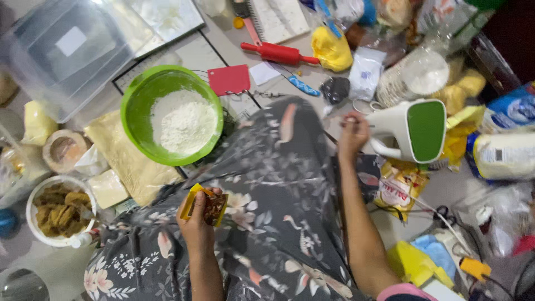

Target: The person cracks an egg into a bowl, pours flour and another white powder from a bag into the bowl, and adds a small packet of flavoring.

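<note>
Head view: left hand (196,220) pinches a small yellow-and-brown foil sachet (205,205); right hand (353,132) closes on something thin I cannot identify. Tilted carelessly, the sachet could spill beside the green plastic bowl of flour (171,115).

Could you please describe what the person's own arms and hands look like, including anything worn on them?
Both forearms are bare. The left hand and right hand show no gloves, rings or watch that I can make out. A pink sleeve edge shows at the upper right arm; the left arm's sleeve is out of frame.

Flour (185,124) in bowl (134,111), left of hand mixer (412,129).
</note>
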